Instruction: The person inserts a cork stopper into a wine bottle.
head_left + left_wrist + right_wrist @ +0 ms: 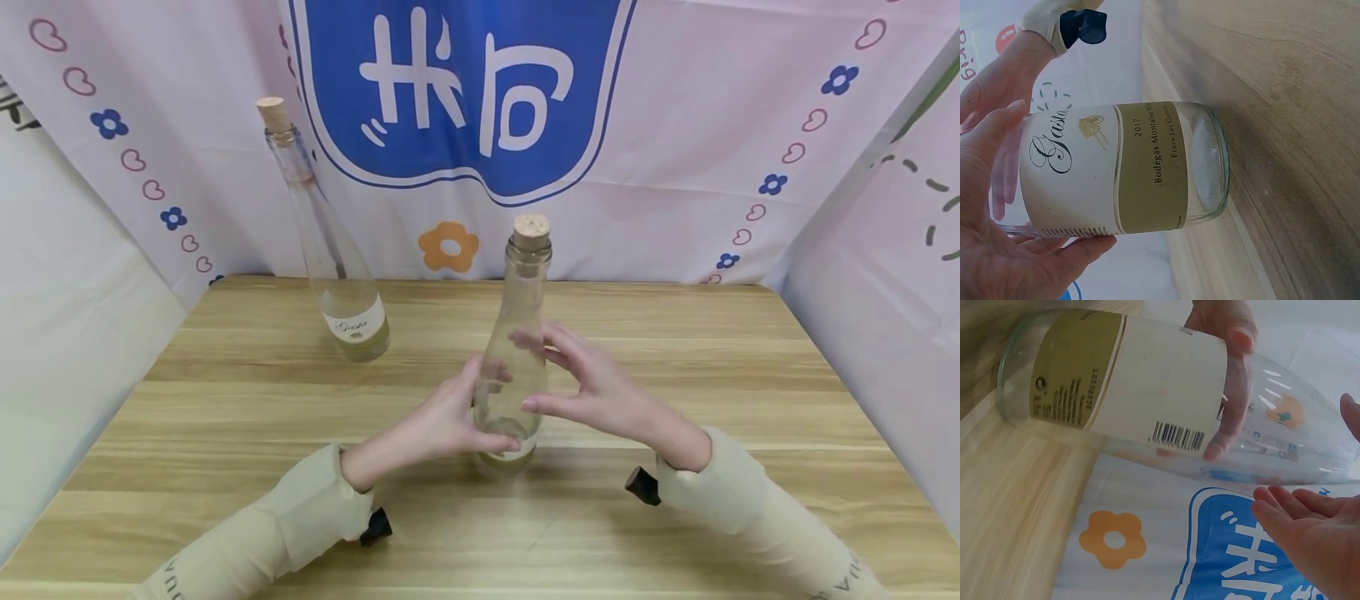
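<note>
A clear glass wine bottle (504, 367) with a cork (532, 232) in its mouth stands nearly upright in the head view. Around its lower body my left hand (442, 417) grips it, thumb in front and fingers behind the glass. The label (1072, 172) shows cream and olive bands in the left wrist view. My right hand (592, 383) is beside the bottle's upper body, with thumb and fingers spread loosely about it. Its fingertips (1266, 497) lie close to the glass in the right wrist view; whether they touch it I cannot tell.
A second corked bottle (341, 275) stands toward the back left of the wooden table (225, 433). Behind the table hangs a white cloth (697, 108) with a blue emblem and flowers. Black cameras (642, 486) sit at both wrists.
</note>
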{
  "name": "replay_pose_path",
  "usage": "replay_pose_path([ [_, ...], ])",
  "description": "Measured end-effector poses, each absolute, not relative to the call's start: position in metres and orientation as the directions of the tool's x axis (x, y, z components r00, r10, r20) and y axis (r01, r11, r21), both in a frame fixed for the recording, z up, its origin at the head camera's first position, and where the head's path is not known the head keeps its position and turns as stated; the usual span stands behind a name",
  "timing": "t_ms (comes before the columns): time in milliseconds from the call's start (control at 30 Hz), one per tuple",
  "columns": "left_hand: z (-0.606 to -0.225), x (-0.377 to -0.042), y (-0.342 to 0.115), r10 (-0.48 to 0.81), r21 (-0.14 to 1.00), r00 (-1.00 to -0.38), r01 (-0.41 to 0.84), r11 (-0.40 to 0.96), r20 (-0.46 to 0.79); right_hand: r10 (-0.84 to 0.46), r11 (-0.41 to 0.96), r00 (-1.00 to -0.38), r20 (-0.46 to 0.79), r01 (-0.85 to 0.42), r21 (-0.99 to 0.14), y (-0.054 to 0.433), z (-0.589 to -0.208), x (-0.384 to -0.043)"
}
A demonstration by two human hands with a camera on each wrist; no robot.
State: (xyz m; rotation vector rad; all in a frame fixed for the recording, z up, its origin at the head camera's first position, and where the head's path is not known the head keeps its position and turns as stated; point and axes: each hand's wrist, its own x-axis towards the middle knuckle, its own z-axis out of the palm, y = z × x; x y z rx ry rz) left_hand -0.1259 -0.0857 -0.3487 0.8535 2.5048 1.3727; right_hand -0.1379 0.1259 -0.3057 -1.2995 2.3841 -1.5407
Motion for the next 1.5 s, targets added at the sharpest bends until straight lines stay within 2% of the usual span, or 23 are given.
replay_pose_path([
  [267, -0.353, -0.127, -0.084, 0.561, 0.817, -0.814, 0.422, 0.394, 0.15, -0.638, 0.146, -0.662, 0.392, -0.604, -0.783, 0.116, -0.306, -0.136],
  [533, -0.354, -0.129, -0.083, 0.581, 0.794, -0.795, 0.463, 0.394, 0.175, -0.614, 0.148, -0.661, 0.431, -0.633, -0.76, 0.114, -0.307, -0.135],
  [900, -0.345, -0.133, -0.05, 0.612, 0.82, -0.79, 0.381, 0.428, 0.047, -0.556, 0.036, -0.639, 0.532, -0.658, -0.752, 0.144, -0.312, -0.133],
  [1233, -0.335, -0.17, 0.009, 0.676, 0.806, -0.735, 0.436, 0.4, 0.063, -0.451, 0.022, -0.69, 0.566, -0.642, -0.766, 0.195, -0.294, -0.14],
  [1500, -0.323, -0.208, 0.062, 0.695, 0.795, -0.713, 0.474, 0.378, 0.095, -0.305, -0.025, -0.737, 0.603, -0.627, -0.779, 0.242, -0.284, -0.161],
])
